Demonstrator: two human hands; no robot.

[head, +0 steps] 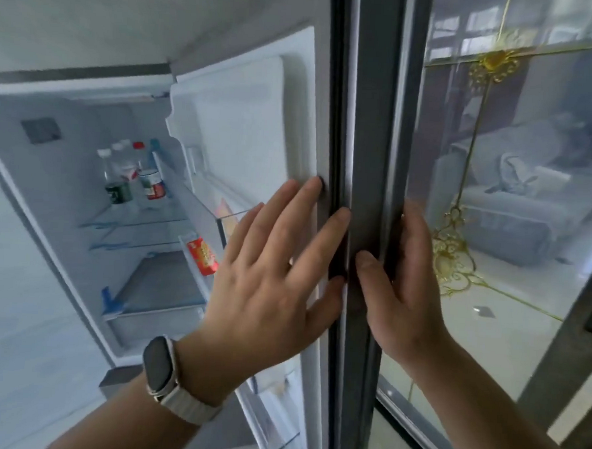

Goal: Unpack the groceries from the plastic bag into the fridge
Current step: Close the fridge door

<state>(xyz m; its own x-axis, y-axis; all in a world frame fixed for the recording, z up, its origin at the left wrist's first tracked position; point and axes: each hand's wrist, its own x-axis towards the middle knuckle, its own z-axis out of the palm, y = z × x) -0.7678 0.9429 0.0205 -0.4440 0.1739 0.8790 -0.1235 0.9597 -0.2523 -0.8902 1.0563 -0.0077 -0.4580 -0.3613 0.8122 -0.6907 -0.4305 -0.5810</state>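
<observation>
The fridge (50,177) stands open at the left, its white door (245,118) swung out toward me. My left hand (271,274) lies flat with fingers spread on the door's inner face, fingertips at the dark edge (370,159). My right hand (401,284) wraps that edge from the outer side, thumb on the front. Several bottles and cans (132,174) stand on a glass shelf inside. A red packet (202,255) sits in a door bin. No plastic bag is in view.
A glass partition (512,201) with gold ornament stands directly right of the door edge, a sofa showing behind it. Glass shelves and a drawer (152,319) fill the lower fridge. A watch is on my left wrist.
</observation>
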